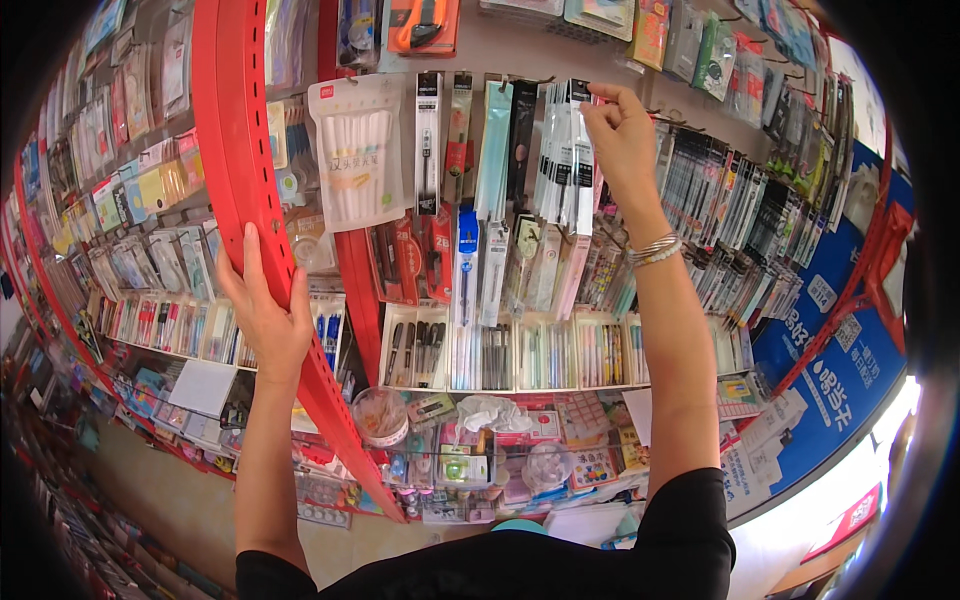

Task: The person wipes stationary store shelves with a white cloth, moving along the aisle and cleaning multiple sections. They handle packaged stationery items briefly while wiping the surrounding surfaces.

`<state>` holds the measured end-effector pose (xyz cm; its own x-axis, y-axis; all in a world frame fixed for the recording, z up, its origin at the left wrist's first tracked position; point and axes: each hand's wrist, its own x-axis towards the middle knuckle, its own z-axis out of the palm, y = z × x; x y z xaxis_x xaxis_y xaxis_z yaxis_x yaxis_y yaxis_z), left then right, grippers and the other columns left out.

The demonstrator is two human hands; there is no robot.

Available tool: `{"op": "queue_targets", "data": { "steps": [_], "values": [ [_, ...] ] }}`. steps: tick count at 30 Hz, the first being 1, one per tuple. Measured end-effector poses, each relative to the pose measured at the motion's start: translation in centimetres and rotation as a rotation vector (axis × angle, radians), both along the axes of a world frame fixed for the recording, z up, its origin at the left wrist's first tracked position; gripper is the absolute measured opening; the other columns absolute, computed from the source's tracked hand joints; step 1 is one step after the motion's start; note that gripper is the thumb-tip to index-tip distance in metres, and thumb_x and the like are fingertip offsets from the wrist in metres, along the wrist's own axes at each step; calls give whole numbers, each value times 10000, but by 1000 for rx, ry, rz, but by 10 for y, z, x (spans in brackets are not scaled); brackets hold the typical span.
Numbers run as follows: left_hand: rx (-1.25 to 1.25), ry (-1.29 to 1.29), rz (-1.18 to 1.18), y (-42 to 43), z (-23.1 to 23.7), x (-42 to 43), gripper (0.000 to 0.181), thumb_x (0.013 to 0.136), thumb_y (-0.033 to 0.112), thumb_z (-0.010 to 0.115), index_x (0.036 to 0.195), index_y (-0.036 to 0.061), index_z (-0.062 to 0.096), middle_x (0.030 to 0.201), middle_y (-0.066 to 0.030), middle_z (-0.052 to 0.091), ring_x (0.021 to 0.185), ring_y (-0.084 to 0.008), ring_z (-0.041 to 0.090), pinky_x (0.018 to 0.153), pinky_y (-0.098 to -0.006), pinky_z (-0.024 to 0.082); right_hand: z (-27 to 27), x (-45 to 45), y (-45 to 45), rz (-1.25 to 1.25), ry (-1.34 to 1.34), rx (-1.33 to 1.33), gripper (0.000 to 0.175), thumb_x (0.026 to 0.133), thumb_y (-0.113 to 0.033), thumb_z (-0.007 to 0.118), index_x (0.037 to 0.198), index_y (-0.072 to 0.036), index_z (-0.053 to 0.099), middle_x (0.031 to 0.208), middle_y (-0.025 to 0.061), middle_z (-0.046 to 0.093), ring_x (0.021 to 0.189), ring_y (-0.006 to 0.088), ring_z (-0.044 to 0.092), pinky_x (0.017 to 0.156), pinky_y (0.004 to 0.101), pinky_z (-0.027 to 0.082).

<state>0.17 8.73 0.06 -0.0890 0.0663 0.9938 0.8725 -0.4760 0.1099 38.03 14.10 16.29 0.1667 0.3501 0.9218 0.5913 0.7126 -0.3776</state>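
Observation:
My left hand (pixel 270 322) wraps around a slotted red metal shelf post (pixel 232 142), the thumb on one side and the fingers on the other. At the upper right, my right hand (pixel 622 142) is at a hanging row of slim pen packets. Its thumb and index finger pinch the top edge of the front pen packet (pixel 581 161), which has a black header. More white packets (pixel 551 150) hang close behind it. To the left are a black packet (pixel 520 142), a light-blue packet (pixel 494 150) and a large clear-fronted bag of highlighters (pixel 358 150).
Below the hooks, white trays (pixel 484 386) hold upright pens. A round tub (pixel 380 416), a crumpled white plastic bag (pixel 491 416) and small boxed goods fill the lower shelf. Dense refill packets (pixel 720 195) hang at the right, beside a blue poster (pixel 832 337). An orange cutter (pixel 422 26) hangs above.

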Motion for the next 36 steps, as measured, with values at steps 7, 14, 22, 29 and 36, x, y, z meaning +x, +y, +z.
{"op": "queue_targets", "data": {
  "steps": [7,14,22,29,36],
  "values": [
    [0,7,-6,0,0,-1,731,847,100,691,1497,89,355,1429,-314,302,1284,-485,391,1051,-487,358,-1,-2,2,-55,-36,3,272,887,-131,667,1121,0,623,686,21,643,620,72,509,609,253,428],
    [7,0,-14,3,-2,-3,731,839,108,700,1488,68,366,1431,-314,314,1304,-478,356,1087,-491,307,-6,-3,5,18,-39,50,249,910,-138,644,1111,5,608,672,-8,620,586,48,469,541,234,389],
    [81,97,8,10,-3,-5,730,836,139,711,1479,63,375,1422,-309,348,1239,-459,391,1056,-486,332,-17,29,17,45,-132,23,329,928,-195,681,1199,-21,617,816,-21,663,793,46,577,750,208,453],
    [58,73,-26,7,-6,-7,719,871,153,714,1496,134,360,1396,-293,306,1235,-413,423,1038,-444,369,-94,8,-25,-176,-62,136,289,910,-195,692,1159,-50,665,1048,37,683,934,106,615,812,244,481],
    [114,103,-30,13,-4,-8,731,836,141,736,1475,84,386,1364,-296,385,1250,-410,397,1047,-458,344,-324,-27,-63,296,-855,-502,326,815,-140,706,1140,-141,676,1259,87,611,1214,304,519,1019,448,405]
  ]
}}
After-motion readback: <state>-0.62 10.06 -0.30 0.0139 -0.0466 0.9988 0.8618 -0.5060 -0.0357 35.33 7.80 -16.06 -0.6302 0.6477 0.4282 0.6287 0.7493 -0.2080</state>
